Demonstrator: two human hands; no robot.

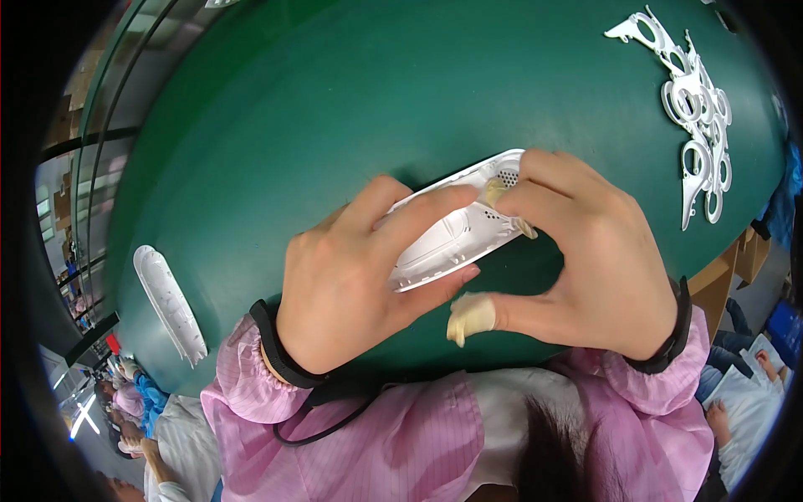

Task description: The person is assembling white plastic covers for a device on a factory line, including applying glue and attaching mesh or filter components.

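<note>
A long white plastic shell (pixel 456 237), its hollow side up, lies tilted between my two hands above the green table. My left hand (pixel 347 259) is closed on its left part, index finger across the top and thumb along the near edge. At the right end, by a patch of small round holes, the curled fingers of my right hand (pixel 585 243) rest on the shell. Pale yellow finger cots (pixel 471 319) cover the right thumb and fingertips. That thumb stands apart from the shell. My fingers hide parts of the shell's edges.
Another narrow white plastic shell (pixel 170 305) lies at the left of the green table (pixel 335 92). Several white ring-shaped plastic frames (pixel 698 109) form a pile at the far right. A cardboard box (pixel 726 268) stands beyond the right edge. Other people sit at both sides.
</note>
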